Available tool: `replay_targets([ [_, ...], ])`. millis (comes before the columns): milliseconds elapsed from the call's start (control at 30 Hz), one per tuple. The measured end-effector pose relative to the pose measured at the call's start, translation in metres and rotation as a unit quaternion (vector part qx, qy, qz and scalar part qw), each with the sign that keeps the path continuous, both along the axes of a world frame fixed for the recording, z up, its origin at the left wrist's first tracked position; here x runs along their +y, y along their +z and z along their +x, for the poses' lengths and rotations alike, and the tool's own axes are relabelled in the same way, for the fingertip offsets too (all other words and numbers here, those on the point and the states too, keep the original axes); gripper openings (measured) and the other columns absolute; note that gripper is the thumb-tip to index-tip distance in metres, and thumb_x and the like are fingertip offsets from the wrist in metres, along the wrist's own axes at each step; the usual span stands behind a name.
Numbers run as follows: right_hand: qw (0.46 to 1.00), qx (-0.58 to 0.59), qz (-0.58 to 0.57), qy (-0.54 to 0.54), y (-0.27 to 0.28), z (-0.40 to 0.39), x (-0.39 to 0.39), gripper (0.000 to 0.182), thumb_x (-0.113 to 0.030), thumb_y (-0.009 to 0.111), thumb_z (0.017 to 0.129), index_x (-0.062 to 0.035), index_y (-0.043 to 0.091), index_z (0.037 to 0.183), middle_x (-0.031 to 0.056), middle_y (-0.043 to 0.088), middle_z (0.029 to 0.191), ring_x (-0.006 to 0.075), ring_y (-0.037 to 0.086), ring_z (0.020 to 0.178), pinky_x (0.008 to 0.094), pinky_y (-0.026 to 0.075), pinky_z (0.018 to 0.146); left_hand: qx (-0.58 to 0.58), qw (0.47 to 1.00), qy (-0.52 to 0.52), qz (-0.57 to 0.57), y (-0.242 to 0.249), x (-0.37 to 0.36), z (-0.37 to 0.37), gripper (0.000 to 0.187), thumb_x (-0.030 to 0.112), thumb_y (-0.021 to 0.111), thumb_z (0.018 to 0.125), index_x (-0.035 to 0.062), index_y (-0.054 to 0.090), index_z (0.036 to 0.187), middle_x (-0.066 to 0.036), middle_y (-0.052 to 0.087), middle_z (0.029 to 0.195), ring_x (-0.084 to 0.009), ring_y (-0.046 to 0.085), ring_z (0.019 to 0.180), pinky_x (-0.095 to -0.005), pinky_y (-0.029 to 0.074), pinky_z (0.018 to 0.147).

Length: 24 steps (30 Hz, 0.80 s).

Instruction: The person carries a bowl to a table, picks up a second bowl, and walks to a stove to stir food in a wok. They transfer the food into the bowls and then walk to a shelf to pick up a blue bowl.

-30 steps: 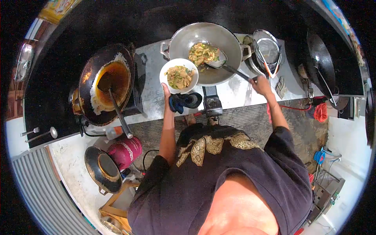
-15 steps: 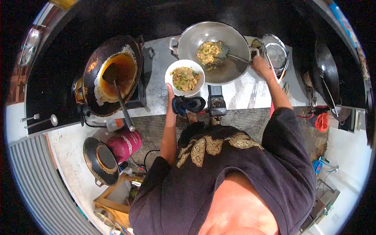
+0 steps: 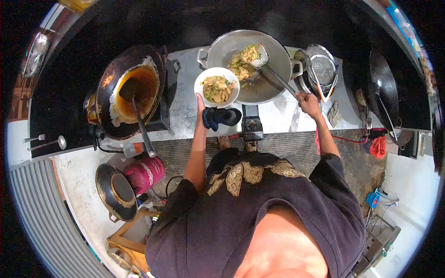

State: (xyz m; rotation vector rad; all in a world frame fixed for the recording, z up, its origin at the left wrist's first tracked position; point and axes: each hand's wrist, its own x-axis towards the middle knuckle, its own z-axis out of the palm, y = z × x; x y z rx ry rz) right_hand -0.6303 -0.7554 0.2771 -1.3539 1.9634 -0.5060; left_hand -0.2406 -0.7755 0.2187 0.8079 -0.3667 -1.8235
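My left hand (image 3: pixel 200 103) holds a white bowl (image 3: pixel 198 88) from its near-left side, with the fingers mostly hidden beneath it. Sliced food with green bits (image 3: pixel 218 89) fills the bowl. Below it, against my left wrist, is a dark bundled cloth (image 3: pixel 222 117). In my right hand (image 3: pixel 309 104) is the handle of a wok spatula (image 3: pixel 280 79). Its head is inside a large grey metal wok (image 3: pixel 273 44), beside a mound of similar food (image 3: pixel 241 65); some food lies at the head's edge. The bowl is close to the wok's near-left rim.
A blackened wok (image 3: pixel 109 74) with brown oil and a long-handled utensil (image 3: pixel 144 127) stands on the left. Wire strainers (image 3: pixel 323 69) lie right of the grey wok. Another dark wok (image 3: pixel 384 88) is at far right. A pink gas cylinder (image 3: pixel 146 175) stands lower left.
My right hand has moved down and slightly left, and the spatula's handle is angled more steeply. The food in the wok has been shifted and spread. My left hand still holds the bowl.
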Motion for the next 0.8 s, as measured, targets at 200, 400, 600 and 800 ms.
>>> replay_targets([
  [200,0.999,0.006,-0.027,0.022,0.081,0.031,0.047,0.036,-0.035,0.051,0.083,-0.0016,0.062,0.089,0.0032,0.049,0.049,0.0098,0.046,0.043,0.0275,0.038,0.043,0.034,0.996,-0.073,-0.024,-0.014,-0.003,0.010,0.078,0.064,0.036,0.077,0.0053,0.027,0.129,-0.013,0.047,0.117,-0.0219,0.053,0.097,-0.0314,0.047,0.078],
  [400,0.978,0.163,-0.104,0.080,0.149,0.074,0.091,0.030,-0.030,0.054,0.081,-0.0037,0.064,0.090,0.0116,0.056,0.055,0.0199,0.052,0.046,0.0317,0.041,0.050,0.013,0.997,-0.070,-0.032,-0.006,-0.004,0.010,0.077,0.064,0.030,0.079,0.0060,0.025,0.129,-0.013,0.048,0.116,-0.0212,0.052,0.101,-0.0316,0.044,0.084],
  [600,0.931,0.297,-0.171,0.128,0.195,0.118,0.102,0.028,-0.031,0.057,0.078,-0.0063,0.064,0.089,0.0179,0.056,0.058,0.0306,0.056,0.053,0.0369,0.043,0.051,0.031,0.994,-0.092,-0.043,0.007,-0.008,0.018,0.077,0.064,0.030,0.079,0.0060,0.025,0.129,-0.013,0.048,0.116,-0.0213,0.052,0.101,-0.0317,0.044,0.084],
  [800,0.872,0.414,-0.211,0.157,0.229,0.133,0.106,0.028,-0.033,0.056,0.078,-0.0107,0.063,0.094,0.0147,0.058,0.064,0.0293,0.056,0.053,0.0371,0.043,0.048,0.045,0.991,-0.114,-0.043,0.016,-0.007,0.025,0.077,0.064,0.030,0.079,0.0060,0.025,0.129,-0.013,0.048,0.116,-0.0214,0.052,0.101,-0.0317,0.044,0.084],
])
